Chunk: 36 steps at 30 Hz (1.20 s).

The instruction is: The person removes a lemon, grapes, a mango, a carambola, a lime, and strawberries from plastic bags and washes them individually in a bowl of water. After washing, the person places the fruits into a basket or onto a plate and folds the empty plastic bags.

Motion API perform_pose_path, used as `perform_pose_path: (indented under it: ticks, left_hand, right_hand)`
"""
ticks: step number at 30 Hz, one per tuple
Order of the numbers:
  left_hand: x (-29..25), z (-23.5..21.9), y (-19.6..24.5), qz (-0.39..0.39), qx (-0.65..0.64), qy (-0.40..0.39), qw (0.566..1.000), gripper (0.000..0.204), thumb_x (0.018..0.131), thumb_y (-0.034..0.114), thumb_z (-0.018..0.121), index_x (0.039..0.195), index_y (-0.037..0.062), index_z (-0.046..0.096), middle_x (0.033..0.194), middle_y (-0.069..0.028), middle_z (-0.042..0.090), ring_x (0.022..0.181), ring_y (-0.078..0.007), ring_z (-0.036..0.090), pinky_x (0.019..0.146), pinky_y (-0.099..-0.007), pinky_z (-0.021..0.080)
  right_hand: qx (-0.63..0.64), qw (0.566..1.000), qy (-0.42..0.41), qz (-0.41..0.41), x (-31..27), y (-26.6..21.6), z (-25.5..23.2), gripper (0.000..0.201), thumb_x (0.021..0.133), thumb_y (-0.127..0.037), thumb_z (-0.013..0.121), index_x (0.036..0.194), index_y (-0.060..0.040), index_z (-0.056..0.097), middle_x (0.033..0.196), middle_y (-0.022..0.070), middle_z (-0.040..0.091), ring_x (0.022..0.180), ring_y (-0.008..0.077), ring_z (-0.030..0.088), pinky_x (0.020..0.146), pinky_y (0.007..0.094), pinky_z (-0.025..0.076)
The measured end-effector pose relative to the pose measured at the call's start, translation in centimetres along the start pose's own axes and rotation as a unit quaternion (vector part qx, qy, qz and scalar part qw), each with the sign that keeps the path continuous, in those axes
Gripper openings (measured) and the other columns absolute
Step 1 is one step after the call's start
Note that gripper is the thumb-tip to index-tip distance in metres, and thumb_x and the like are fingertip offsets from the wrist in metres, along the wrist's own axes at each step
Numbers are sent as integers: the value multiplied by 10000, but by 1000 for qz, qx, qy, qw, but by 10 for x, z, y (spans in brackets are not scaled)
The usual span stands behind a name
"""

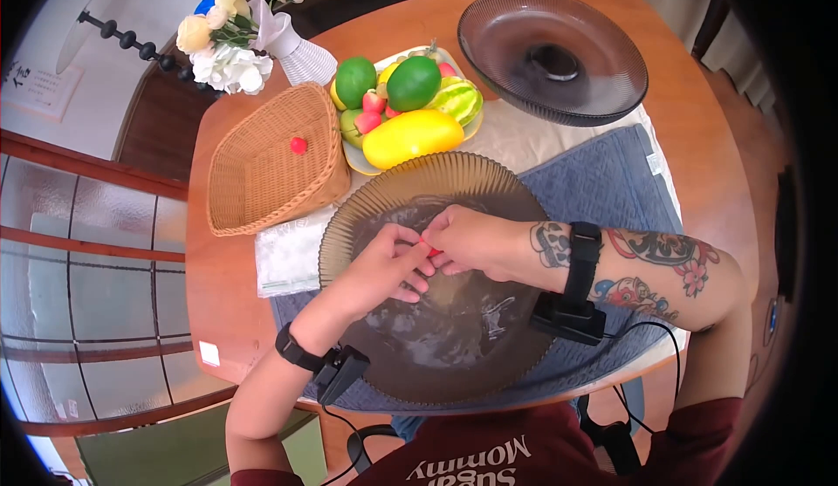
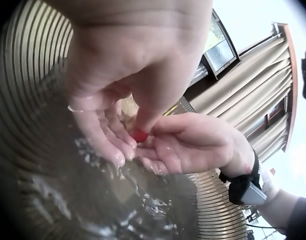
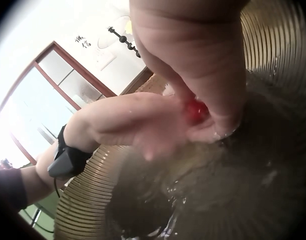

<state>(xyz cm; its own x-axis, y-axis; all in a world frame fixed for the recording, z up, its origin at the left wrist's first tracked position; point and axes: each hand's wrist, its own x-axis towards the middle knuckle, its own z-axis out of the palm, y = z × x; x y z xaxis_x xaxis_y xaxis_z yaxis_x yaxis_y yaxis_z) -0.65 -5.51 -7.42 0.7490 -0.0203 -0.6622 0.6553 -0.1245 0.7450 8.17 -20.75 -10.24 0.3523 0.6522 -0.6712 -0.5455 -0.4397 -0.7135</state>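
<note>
Both hands meet over a large ribbed, smoky-brown glass bowl (image 1: 472, 172) holding water (image 1: 419, 346). Between their fingertips is a small, glossy red fruit (image 3: 196, 111), mostly covered by fingers in the head view. My right hand (image 1: 476, 243) pinches it from the right with thumb and fingers. From the left, my left hand (image 1: 377, 270) curls its thumb and fingers around the same fruit. Wet fingers show in the left wrist view, low over the rippled water.
Left of the bowl, a wicker basket (image 1: 253, 181) holds one small red fruit (image 1: 298, 145). A plate (image 1: 476, 121) of mixed fruit stands behind the bowl. Back right is a second ribbed glass bowl (image 1: 497, 32). A blue towel (image 1: 602, 189) lies underneath; flowers (image 1: 231, 41) stand back left.
</note>
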Motion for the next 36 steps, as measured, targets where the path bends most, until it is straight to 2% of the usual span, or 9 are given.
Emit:
perform_pose_path:
  ticks: [5,8,18,21,24,26,29,33,36]
  left_hand:
    - [-8,3,13,-45,-19,-57,997,320,1047,322,483,1232,61,488,972,-60,653,848,-171,685,764,-317,589]
    - [-2,-5,2,-50,-40,-93,994,334,1055,338,458,1230,59,515,962,-57,663,869,-177,688,778,-331,591]
    - [-7,-2,12,-40,22,-15,999,321,1034,347,504,1272,133,522,1085,-40,645,862,-156,686,711,-298,582]
    - [-3,-4,5,-33,68,-32,997,349,1013,384,551,1235,115,541,1028,-59,662,838,-160,678,687,-286,559]
    - [-1,-6,1,-32,84,-7,996,384,997,375,592,1232,76,533,1026,-57,671,818,-146,682,669,-262,543]
    - [1,-6,-1,0,82,0,997,394,998,358,598,1217,36,541,1000,-53,679,796,-135,685,670,-252,543]
    - [6,-9,-1,-6,48,10,999,351,1021,322,564,1197,19,564,1004,-59,689,774,-131,684,682,-247,545]
    - [4,-6,-2,15,11,17,1000,327,1039,303,529,1181,12,582,1023,-68,698,782,-133,686,701,-251,548]
    - [6,-11,-6,7,32,-21,999,342,1046,355,500,1172,51,592,1074,-41,678,805,-111,677,746,-249,549]
  right_hand:
    - [-152,988,-3,29,-15,-11,-4,386,1040,-344,446,1184,5,531,906,99,647,819,215,661,714,368,548]
    - [-126,987,-39,96,-18,-15,-7,381,1034,-336,449,1118,14,574,901,99,648,807,211,649,714,348,540]
    - [14,999,-18,34,-7,1,4,214,975,-188,484,1054,-25,597,906,91,658,805,204,633,690,319,527]
    - [-68,987,-91,112,-29,-18,4,200,957,-172,518,1067,-22,593,925,109,660,864,206,640,702,326,523]
    - [-271,953,53,125,-34,-27,9,223,932,-169,553,1080,-6,583,965,154,675,915,239,660,716,357,526]
    - [-285,941,67,-167,-17,-3,4,298,900,-164,596,1133,20,577,967,192,680,852,276,671,708,387,523]
    - [-215,967,91,-101,-13,2,9,321,873,-172,645,1098,54,614,945,211,692,813,313,674,716,396,522]
    - [-306,931,114,-163,-8,-2,2,277,871,-184,684,1000,61,669,873,185,699,774,260,677,677,364,525]
    - [-165,982,96,-12,-14,-10,-1,252,874,-205,711,896,45,689,811,143,693,734,192,664,618,326,518]
